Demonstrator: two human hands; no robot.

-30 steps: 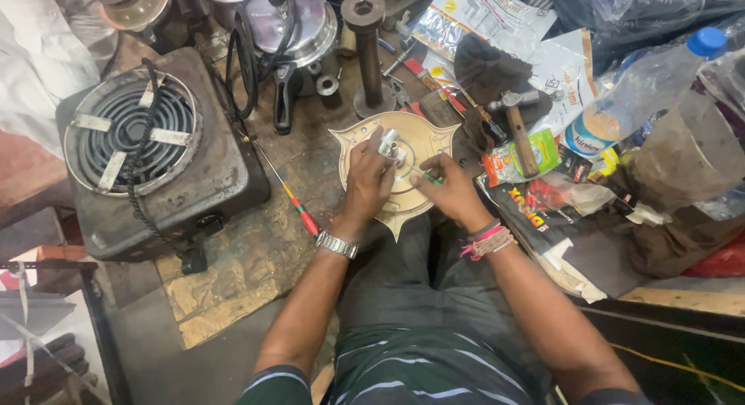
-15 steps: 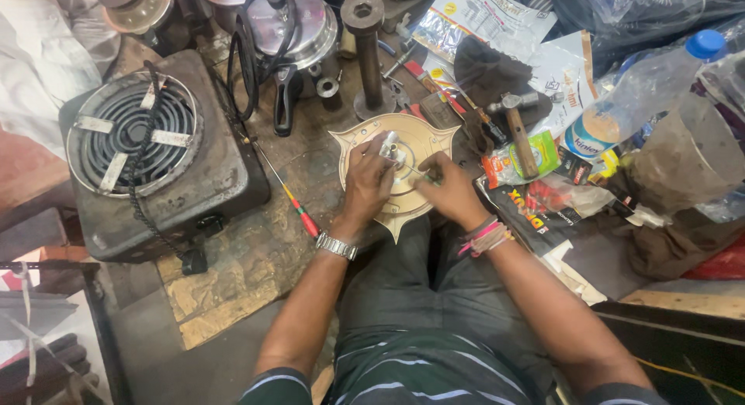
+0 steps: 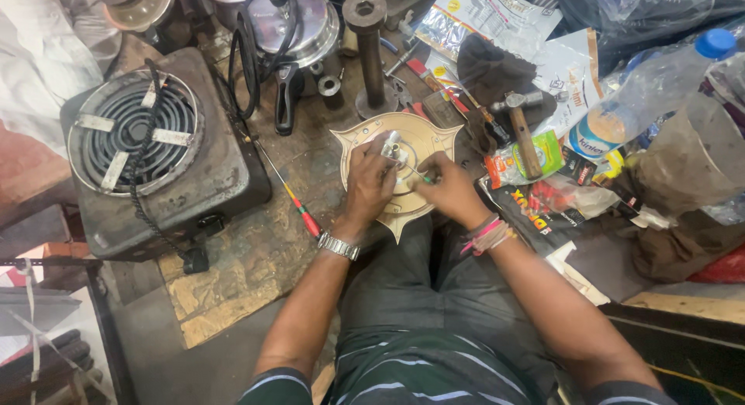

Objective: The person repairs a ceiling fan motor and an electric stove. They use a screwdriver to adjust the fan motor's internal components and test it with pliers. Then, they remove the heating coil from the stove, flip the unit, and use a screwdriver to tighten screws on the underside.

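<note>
1. While your left hand point(image 3: 371, 181) pinches the small silvery metal fitting point(image 3: 390, 147) at the centre of the tan, star-pointed metal plate point(image 3: 403, 145), keep those fingers pressed together around it so it cannot turn; the thumb side is hidden, so how far it wraps cannot be told.
2. Your right hand point(image 3: 450, 189) has its fingers closed on a thin green-handled tool point(image 3: 423, 174), its tip aimed at the fitting. Hold the tool in line with the fitting, and let the wrist, not the fingertips, supply the force.
3. The plate lies flat on the worn brown work surface point(image 3: 256, 257), just in front of your knees and touching both hands. Lean the heel of the left hand on its rim so it does not skate.
4. Just behind the plate stands a dark upright steel post on a round base point(image 3: 368, 48); keep your knuckles short of it.
5. To the left lies a red-and-yellow-handled screwdriver point(image 3: 299, 207), and beyond it a grey single-coil electric hotplate point(image 3: 147, 149) with a black cord.
6. To the right, a wooden-handled hammer point(image 3: 520, 133) rests on printed packets, near a clear plastic bottle with a blue cap point(image 3: 660, 79). A slip of the tool would likely head that way.
</note>
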